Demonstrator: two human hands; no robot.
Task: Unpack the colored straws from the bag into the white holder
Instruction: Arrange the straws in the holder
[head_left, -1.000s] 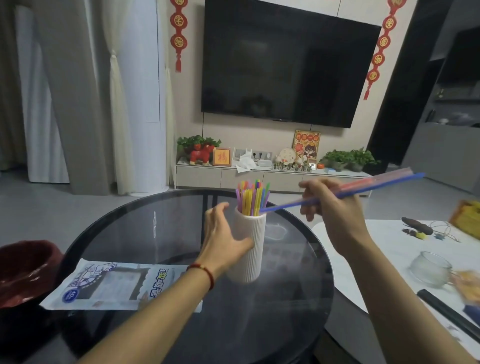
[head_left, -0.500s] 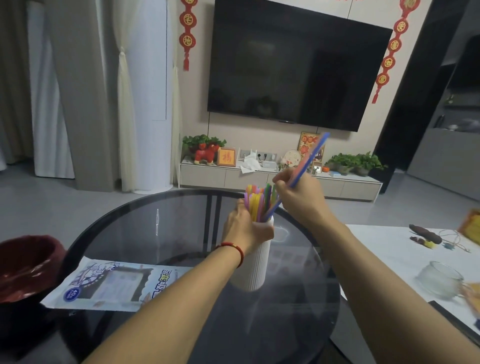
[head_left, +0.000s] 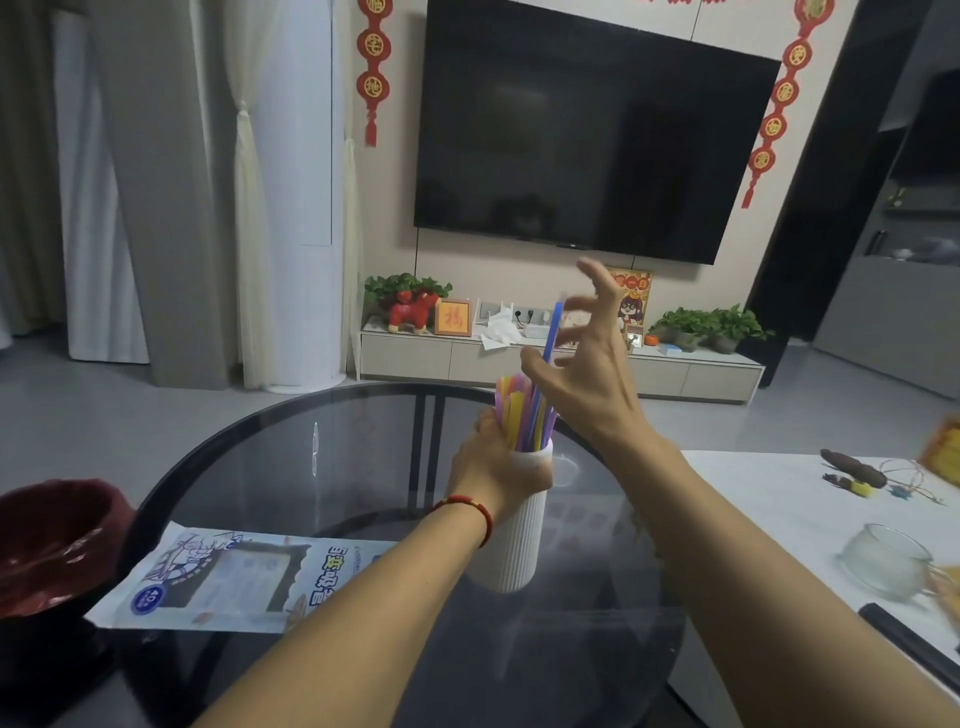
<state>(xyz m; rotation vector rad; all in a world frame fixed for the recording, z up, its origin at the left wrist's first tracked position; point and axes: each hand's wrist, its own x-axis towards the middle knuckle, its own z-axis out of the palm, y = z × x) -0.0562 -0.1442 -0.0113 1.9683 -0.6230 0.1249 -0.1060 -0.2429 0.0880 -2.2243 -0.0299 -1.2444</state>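
A ribbed white holder (head_left: 514, 545) stands upright on the round dark glass table (head_left: 291, 457). My left hand (head_left: 493, 470) grips it near the rim, a red bracelet on the wrist. Several colored straws (head_left: 519, 415) stick out of its top. One blue straw (head_left: 551, 338) stands taller than the others, its lower end among them. Just right of that straw hovers my right hand (head_left: 587, 358), fingers spread, holding nothing. The flat straw bag (head_left: 228, 582) lies on the table to the left.
A dark red bowl (head_left: 52, 540) sits at the far left. To the right, a white table (head_left: 779, 499) carries a glass cup (head_left: 883, 561), a black bar (head_left: 909, 644) and small items. A TV (head_left: 587, 135) and a low cabinet (head_left: 561, 364) line the back wall.
My right hand swung the blue straw from level to upright, put its end into the holder and opened its fingers off it. My left hand stayed on the holder.
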